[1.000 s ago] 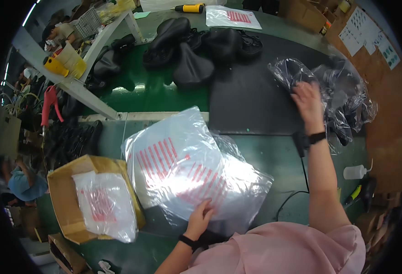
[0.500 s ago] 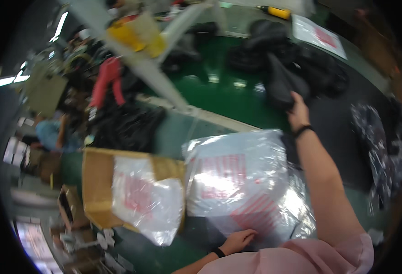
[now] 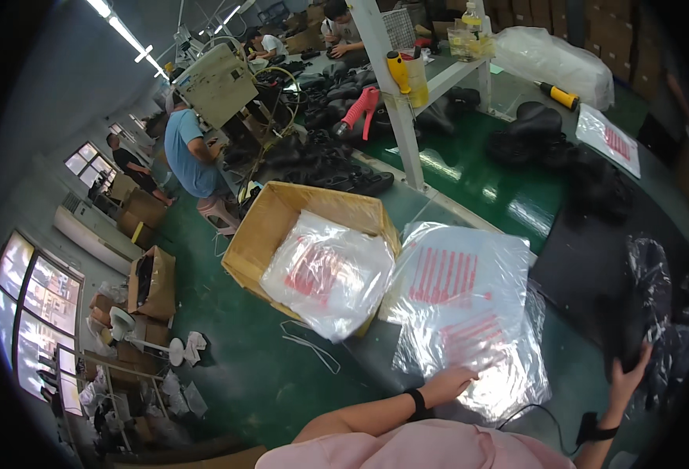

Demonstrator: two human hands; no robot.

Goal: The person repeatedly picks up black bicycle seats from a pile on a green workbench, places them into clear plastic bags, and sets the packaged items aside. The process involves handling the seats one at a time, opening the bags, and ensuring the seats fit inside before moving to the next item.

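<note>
Clear plastic bags point(image 3: 458, 266) with red print lie in a stack before me. My left hand point(image 3: 450, 383) is at the near part of the stack, fingers closed together on the edge of a plastic bag. At the right, my right hand point(image 3: 630, 374) grips a black bicycle saddle point(image 3: 624, 324), dark and blurred against the black mat. Crumpled clear plastic point(image 3: 657, 285) is beside it. More black saddles point(image 3: 536, 129) are grouped at the far side of the green table.
A cardboard box point(image 3: 262, 227) with printed bags stands left of the stack. A white post point(image 3: 395, 117) rises behind, carrying a yellow-handled tool point(image 3: 398, 72) and a red air gun point(image 3: 360, 109). A yellow screwdriver point(image 3: 559, 95) lies far right. Other people work at the back left.
My right hand has brought the saddle from the far pile back toward me, to the right side. My left hand remains at the bags. The view has swung left.
</note>
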